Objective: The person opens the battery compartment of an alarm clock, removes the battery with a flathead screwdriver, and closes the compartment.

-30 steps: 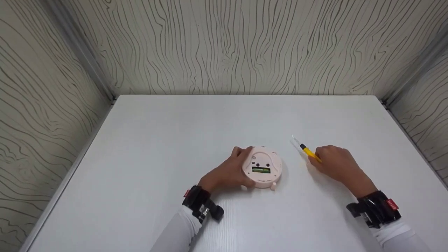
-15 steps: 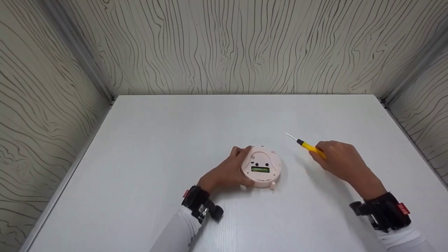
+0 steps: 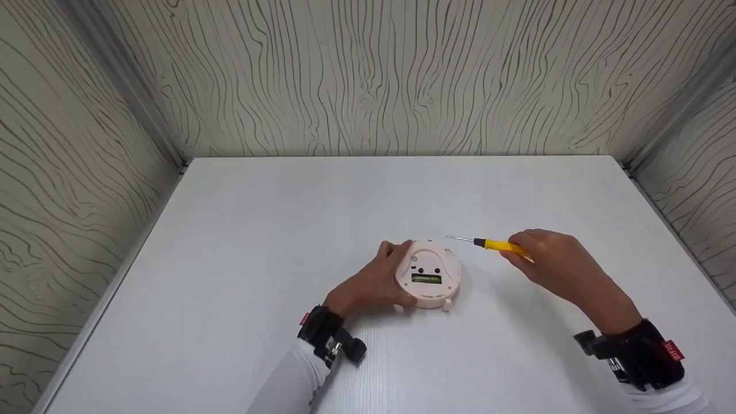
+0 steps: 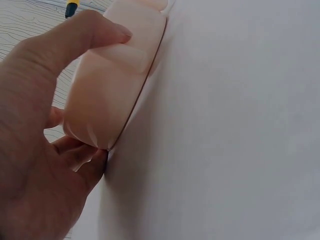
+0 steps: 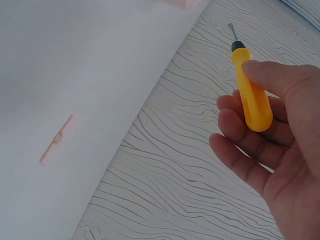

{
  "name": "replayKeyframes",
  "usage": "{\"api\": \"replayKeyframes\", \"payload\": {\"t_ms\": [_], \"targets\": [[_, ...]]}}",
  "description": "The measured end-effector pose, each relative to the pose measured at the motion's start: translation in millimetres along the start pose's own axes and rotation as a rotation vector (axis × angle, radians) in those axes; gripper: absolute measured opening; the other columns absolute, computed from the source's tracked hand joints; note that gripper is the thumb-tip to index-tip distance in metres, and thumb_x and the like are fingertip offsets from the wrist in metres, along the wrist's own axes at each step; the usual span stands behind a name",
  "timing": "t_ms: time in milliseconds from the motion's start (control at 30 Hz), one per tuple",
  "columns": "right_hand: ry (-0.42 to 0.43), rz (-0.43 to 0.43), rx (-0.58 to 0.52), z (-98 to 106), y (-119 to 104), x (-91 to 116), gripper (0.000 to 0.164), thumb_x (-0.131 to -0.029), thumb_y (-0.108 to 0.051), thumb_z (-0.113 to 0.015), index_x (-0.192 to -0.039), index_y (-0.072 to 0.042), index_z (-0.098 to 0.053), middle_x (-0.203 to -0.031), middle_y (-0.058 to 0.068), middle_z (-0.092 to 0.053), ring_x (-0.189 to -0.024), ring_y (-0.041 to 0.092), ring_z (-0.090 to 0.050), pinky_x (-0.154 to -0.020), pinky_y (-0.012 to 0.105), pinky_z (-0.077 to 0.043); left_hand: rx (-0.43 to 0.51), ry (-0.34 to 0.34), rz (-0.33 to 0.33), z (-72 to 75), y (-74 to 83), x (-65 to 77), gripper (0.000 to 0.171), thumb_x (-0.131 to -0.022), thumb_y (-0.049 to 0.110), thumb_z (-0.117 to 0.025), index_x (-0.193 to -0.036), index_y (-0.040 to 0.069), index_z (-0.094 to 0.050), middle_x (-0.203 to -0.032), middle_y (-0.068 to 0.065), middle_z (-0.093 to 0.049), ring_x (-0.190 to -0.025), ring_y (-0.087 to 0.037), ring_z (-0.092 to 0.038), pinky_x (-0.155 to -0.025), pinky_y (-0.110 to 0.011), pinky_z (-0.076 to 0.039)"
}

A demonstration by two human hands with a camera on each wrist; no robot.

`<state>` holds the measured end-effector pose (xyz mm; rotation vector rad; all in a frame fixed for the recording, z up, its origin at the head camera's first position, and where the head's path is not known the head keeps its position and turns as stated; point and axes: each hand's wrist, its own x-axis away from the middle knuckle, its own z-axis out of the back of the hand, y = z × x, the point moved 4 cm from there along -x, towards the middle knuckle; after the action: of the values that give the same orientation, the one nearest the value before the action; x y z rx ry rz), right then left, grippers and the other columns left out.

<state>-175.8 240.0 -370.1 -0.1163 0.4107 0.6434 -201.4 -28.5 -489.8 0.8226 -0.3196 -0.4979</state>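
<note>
**Pink round unit [image 3: 429, 265] gripped at its rim [image 3: 434, 303]**

It's on the white table [image 3: 287, 230], green battery [image 3: 426, 279] showing. Probably light, stiff, smooth plastic; could skid, so the rim is the place to hold. My left hand [image 3: 376, 280] is curled round it there. My right hand [image 3: 552, 261] grips the yellow screwdriver [image 3: 499, 245], tip in the air near the unit. Thin pink strip [image 5: 56, 139] lies apart.

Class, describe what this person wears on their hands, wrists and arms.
The left hand and right hand are bare. Each side has a white sleeve, a black wristband with a red tag, and a small black camera mount. The right tag's pale lettering is too small to read.
</note>
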Motion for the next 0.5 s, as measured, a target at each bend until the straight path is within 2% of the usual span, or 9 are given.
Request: {"api": "replayKeyframes", "payload": {"t_ms": [500], "targets": [[0.041, 0.075, 0.007, 17, -18, -8, 0.028, -0.066, -0.01, -0.088, -0.086, -0.008, -0.069, -0.077, 0.004, -0.069, -0.061, 0.013, -0.059, -0.056, 0.027, -0.055, 0.026, 0.0, 0.002, -0.6, -0.8, 0.3, 0.11, -0.066, 0.041, -0.081, -0.155, 0.037, -0.016, -0.125, 0.003, -0.034, -0.113, -0.013, -0.045, -0.099, -0.029, -0.042]]}}
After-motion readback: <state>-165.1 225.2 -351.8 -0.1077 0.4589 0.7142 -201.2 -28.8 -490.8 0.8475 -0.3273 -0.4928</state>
